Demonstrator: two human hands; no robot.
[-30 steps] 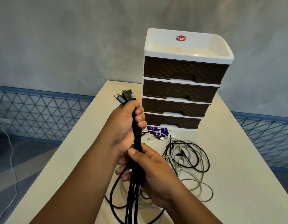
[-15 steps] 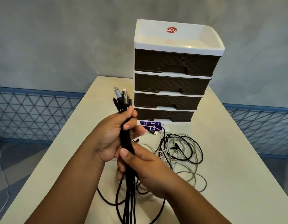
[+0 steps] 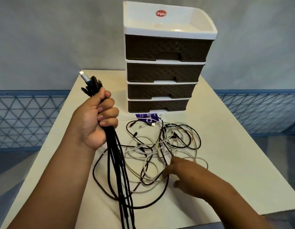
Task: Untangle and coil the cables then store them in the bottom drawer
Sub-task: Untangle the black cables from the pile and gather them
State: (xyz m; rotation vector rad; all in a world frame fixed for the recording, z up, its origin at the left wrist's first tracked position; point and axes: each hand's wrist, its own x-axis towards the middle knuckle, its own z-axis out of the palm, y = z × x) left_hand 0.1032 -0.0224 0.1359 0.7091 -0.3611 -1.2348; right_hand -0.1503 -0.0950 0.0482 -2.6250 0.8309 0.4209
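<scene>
My left hand (image 3: 95, 121) grips a bundle of black cables (image 3: 120, 171) held upright. Their connectors (image 3: 90, 83) stick out above my fist, and the strands hang down to the table. A loose tangle of white and black cables (image 3: 153, 146) lies on the table in front of the drawer unit (image 3: 166, 30). My right hand (image 3: 184, 174) is low at the tangle's near right side, blurred, with its fingers spread and touching a black loop. The bottom drawer (image 3: 156, 105) is brown and closed.
The white-framed unit has three more closed brown drawers above the bottom one and a tray top. A purple tag (image 3: 146, 117) lies at its foot among cable ends. The cream table (image 3: 234, 154) ends close on my right, and blue lattice fencing (image 3: 24, 116) stands behind it.
My right hand let go of the black bundle and dropped right, onto the tangle on the table. My left hand shifted left, still gripping the bundle.
</scene>
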